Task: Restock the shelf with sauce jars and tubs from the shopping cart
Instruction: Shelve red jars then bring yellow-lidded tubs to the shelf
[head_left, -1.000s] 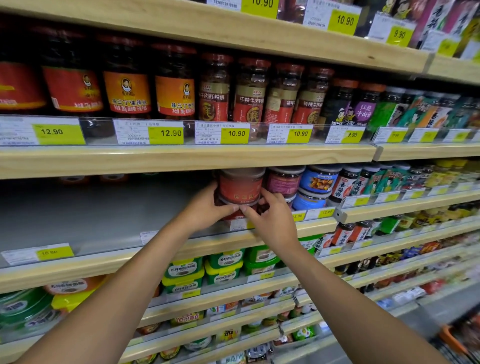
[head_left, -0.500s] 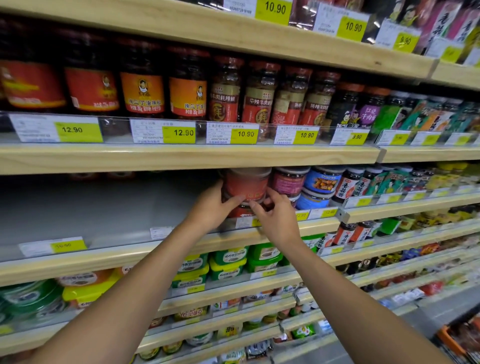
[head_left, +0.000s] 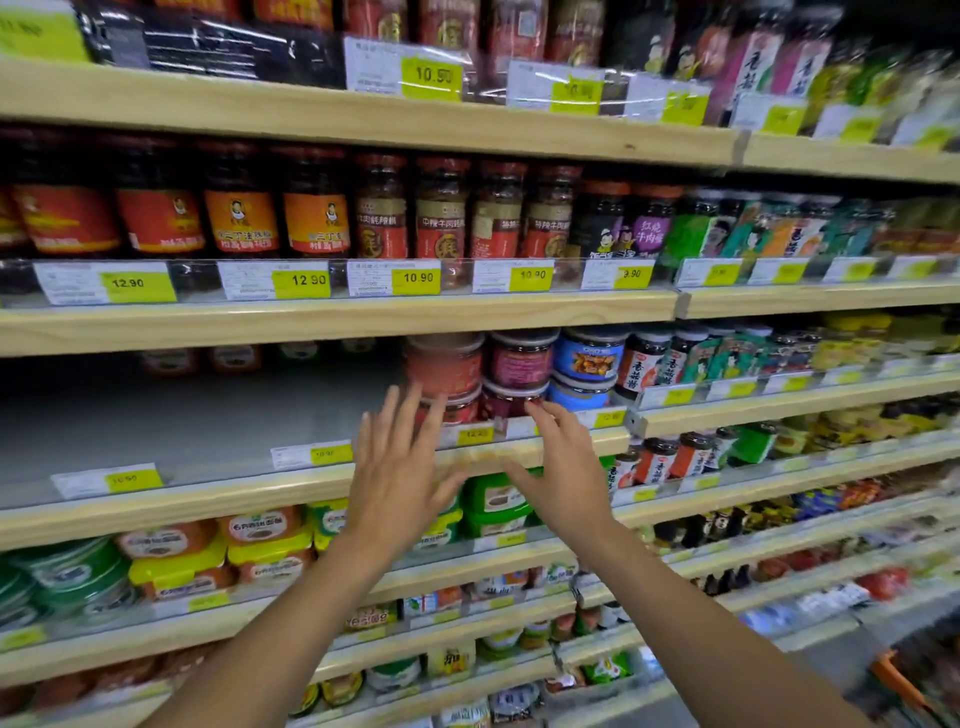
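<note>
Middle shelf (head_left: 208, 488), wooden front edge. Left hand (head_left: 400, 467) and right hand (head_left: 566, 467) near that edge, fingers straight and spread, holding nothing. Red sauce tub (head_left: 444, 364) stands on the shelf atop a second tub (head_left: 460, 408), left of maroon tubs (head_left: 522, 358).

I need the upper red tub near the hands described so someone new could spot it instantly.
Find the wooden shelf whose left half is mostly bare grey. Its row of stacked tubs starts just above the left hand; the red-labelled tub tops that first stack. Its neighbours to the right are a magenta-labelled tub and a blue-labelled tub.
</note>
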